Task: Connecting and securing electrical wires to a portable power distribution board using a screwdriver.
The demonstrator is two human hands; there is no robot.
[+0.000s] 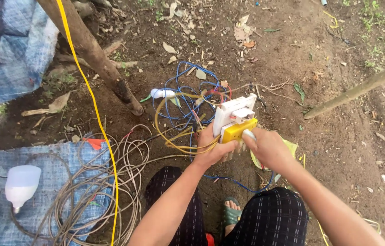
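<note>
While the left hand (217, 148) wraps round the lower end of a white and yellow switch box (234, 119), fingers closed tight under it, the right hand (267, 146) comes in from the other side, pinched shut on a slim white-handled tool (248, 134), likely a screwdriver, its tip pressed at the yellow part. Box held up over the bare dirt, just above the knees, tilted away from the camera.

Yellow wires (181, 136) loop out from under the left palm and trail into the blue wire tangle (188, 93) lying on the ground further out. Good grip there, I'd say: the box wants to stay dead steady against the palm so the tip doesn't skate off, and the wires need slack, not tension, while the tool turns. Whether the tip is seated in a screw I cannot tell; the fingers hide it.

Further out: a coil of grey cable (106, 182) sprawls half on the blue tarp (60, 159) at the lower left, a white bulb (20, 184) resting on that tarp near its left edge. A yellow cord (93, 105) runs top to bottom past a leaning wooden pole (94, 54). A green sandal (231, 214) peeks between the knees.
</note>
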